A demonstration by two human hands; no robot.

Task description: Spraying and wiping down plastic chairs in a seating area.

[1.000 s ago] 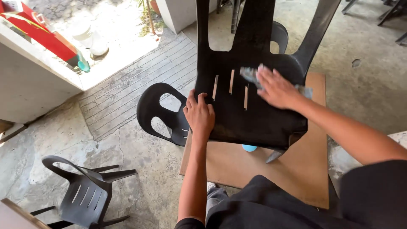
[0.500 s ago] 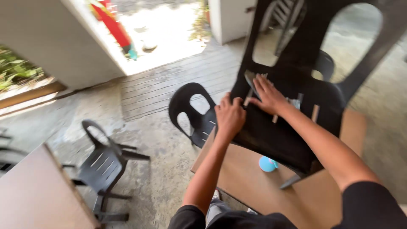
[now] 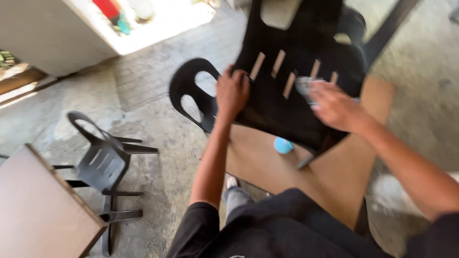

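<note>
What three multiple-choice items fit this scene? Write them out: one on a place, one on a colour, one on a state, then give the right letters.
1. Where does the black plastic chair that the hands work on rest?
A. on the brown table
B. on the concrete floor
C. on a shelf

2. What colour is the small round thing on the table under the chair's edge?
A. red
B. light blue
C. yellow

3. How does the other black chair at the left lie?
A. upright on its legs
B. tipped over on the floor
C. stacked on a table

Answers:
1 A: the chair sits on the tabletop, left hand gripping its seat edge, right hand pressing a cloth on the seat.
2 B: it shows pale blue against the brown top.
3 B: its legs point sideways along the floor.
</note>
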